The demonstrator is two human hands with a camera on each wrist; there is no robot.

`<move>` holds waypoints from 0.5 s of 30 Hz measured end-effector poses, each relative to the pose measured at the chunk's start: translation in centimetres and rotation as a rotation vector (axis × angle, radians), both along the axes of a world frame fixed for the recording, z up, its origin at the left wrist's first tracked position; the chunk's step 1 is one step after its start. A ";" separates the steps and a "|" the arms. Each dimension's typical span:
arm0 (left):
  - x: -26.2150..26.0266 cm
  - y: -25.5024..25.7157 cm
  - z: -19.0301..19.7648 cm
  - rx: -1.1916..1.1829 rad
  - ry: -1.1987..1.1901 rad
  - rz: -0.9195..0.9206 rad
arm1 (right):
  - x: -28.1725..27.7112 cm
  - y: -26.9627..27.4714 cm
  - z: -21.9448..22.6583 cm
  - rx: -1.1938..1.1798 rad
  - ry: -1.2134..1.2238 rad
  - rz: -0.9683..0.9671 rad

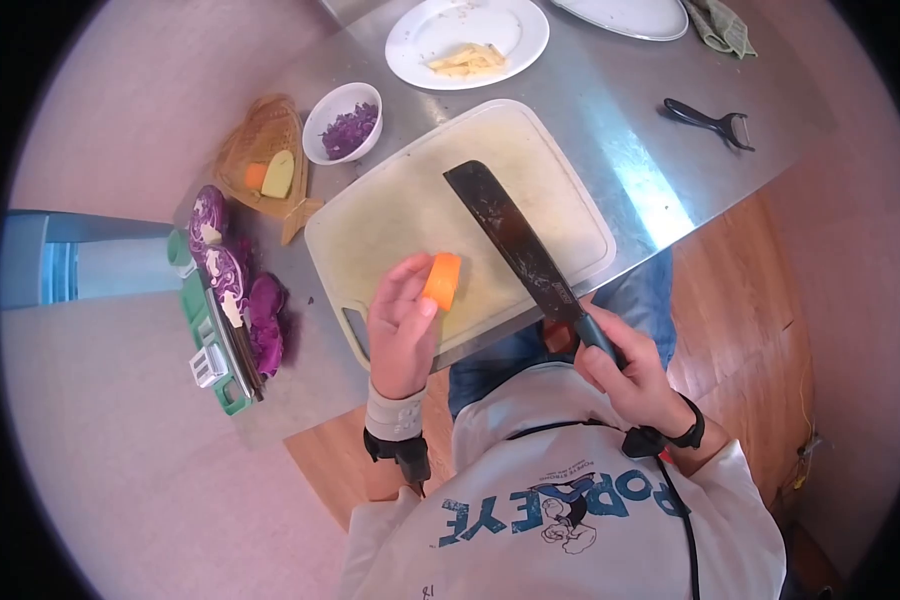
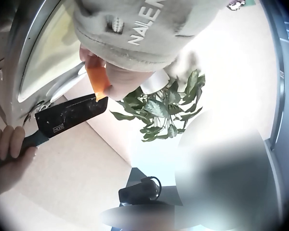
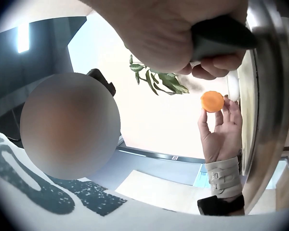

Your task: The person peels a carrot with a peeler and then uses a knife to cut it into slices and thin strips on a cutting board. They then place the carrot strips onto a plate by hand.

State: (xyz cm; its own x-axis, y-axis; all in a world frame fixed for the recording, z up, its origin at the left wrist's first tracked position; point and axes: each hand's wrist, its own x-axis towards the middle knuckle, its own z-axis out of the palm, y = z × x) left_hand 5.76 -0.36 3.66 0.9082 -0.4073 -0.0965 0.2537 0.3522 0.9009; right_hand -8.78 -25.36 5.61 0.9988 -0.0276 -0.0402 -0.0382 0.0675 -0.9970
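A thick orange carrot piece (image 1: 443,281) is pinched between the thumb and fingers of my left hand (image 1: 400,330), above the left part of the white cutting board (image 1: 370,235). The right wrist view shows the round cut face of the carrot piece (image 3: 212,101). My right hand (image 1: 630,370) grips the handle of a broad black kitchen knife (image 1: 515,245). Its blade extends over the board, tilted toward the far side, with small bits stuck on it. In the left wrist view, the knife (image 2: 70,115) appears just below the carrot piece (image 2: 98,82).
Beyond the board are a white bowl (image 1: 312,135) of shredded purple cabbage and a plate (image 1: 410,45) with pale strips. A wicker basket (image 1: 245,140) holds cut vegetables. Left are red cabbage pieces (image 1: 266,320) and a green slicer (image 1: 198,310). A black peeler (image 1: 705,120) lies right.
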 end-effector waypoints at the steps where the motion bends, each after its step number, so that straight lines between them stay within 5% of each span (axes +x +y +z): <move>1: -0.1 -0.1 0.2 0.012 -0.023 -0.004 | 0.1 -0.1 -0.1 0.000 -0.004 -0.001; 6: -0.1 0.2 0.0 -0.028 -0.104 -0.016 | 0.0 -0.3 -0.5 -0.022 -0.052 0.018; 8: -0.6 0.3 0.3 -0.322 0.130 -0.079 | -0.3 -0.7 -0.2 -0.010 -0.054 0.011; 11: -1.1 0.1 0.2 -0.389 0.159 -0.105 | -0.9 -1.2 -0.2 0.018 -0.063 0.000; 15: -0.8 -0.9 0.3 -0.085 -0.003 0.032 | -1.9 -2.1 -0.7 0.071 -0.063 0.016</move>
